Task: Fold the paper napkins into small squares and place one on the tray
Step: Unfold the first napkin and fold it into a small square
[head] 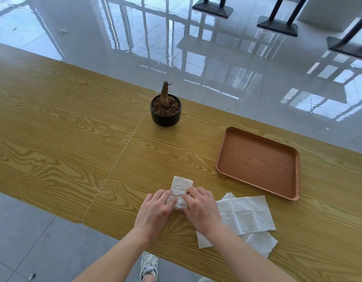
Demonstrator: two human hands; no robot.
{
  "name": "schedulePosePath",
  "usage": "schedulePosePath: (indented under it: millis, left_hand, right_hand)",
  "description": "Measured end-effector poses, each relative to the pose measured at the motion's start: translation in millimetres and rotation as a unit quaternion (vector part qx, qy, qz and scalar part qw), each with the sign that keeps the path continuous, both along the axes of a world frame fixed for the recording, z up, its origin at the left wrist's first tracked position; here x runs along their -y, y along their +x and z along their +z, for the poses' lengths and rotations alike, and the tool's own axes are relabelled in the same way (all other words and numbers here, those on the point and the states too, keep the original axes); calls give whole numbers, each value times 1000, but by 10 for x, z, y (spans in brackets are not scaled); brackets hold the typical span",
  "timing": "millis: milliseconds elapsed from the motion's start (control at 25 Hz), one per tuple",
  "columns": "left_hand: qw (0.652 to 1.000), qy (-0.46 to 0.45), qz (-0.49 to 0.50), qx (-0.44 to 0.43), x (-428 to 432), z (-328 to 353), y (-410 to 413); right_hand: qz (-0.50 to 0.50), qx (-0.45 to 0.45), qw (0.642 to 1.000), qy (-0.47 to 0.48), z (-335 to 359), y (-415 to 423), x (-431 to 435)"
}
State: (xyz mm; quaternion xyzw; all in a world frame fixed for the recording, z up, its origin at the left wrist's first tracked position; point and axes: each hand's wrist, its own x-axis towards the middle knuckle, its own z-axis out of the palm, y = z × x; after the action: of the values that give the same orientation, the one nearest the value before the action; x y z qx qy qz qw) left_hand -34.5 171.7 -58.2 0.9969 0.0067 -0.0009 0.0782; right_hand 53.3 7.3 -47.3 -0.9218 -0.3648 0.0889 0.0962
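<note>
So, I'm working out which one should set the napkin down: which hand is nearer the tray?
Right. The right hand grips the napkin on the side toward the tray; the left hand grips its other side, farther off.

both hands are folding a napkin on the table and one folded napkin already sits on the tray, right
Not quite. The head view shows no napkin on the tray; it is bare. The left hand and right hand do hold a napkin on the table.
</note>
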Motion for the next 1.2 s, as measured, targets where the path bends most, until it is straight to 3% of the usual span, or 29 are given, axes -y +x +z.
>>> schedulePosePath:
  millis: [520, 800, 1040, 1200]
  left_hand:
    - [1000, 23, -4, -3, -131, -32, 714]
    - [1000, -6, 11, -15, -101, 1, 690]
    - [996, -90, -6, 1, 305, 87, 300]
    - [992, -121, -23, -26, 727, 93, 136]
  right_hand:
    - [-36, -13, 999, -7, -27, 519, -139]
    - [-34, -45, 998, 28, 12, 589, -111]
    - [-202, -62, 967, 141, 123, 346, 898]
    - [-228, -44, 967, 107, 131, 163, 1679]
